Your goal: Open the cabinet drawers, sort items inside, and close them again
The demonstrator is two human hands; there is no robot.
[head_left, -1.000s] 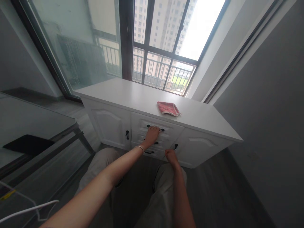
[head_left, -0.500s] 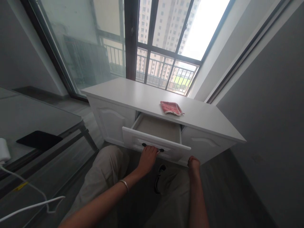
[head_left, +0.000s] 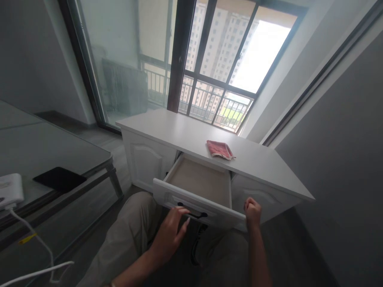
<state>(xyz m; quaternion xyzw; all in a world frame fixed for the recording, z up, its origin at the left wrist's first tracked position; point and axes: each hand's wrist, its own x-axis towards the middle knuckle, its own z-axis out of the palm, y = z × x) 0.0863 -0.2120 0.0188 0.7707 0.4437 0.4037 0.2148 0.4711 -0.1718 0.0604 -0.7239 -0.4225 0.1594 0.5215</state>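
Looking down at a long white wooden sideboard [head_left: 185, 133] under a balcony window, long axis running left to right. Pulled out from its middle toward the body, a white top drawer with a bare beige bottom [head_left: 201, 184], empty as far as seen. Folded on the top just behind it, a small pink cloth [head_left: 220, 149]. Just in front of the dark drawer handle [head_left: 193, 214], left hand [head_left: 169, 235], fingers loosely spread, nearer. Right hand [head_left: 253, 211], curled into a fist, beside the drawer's right corner.
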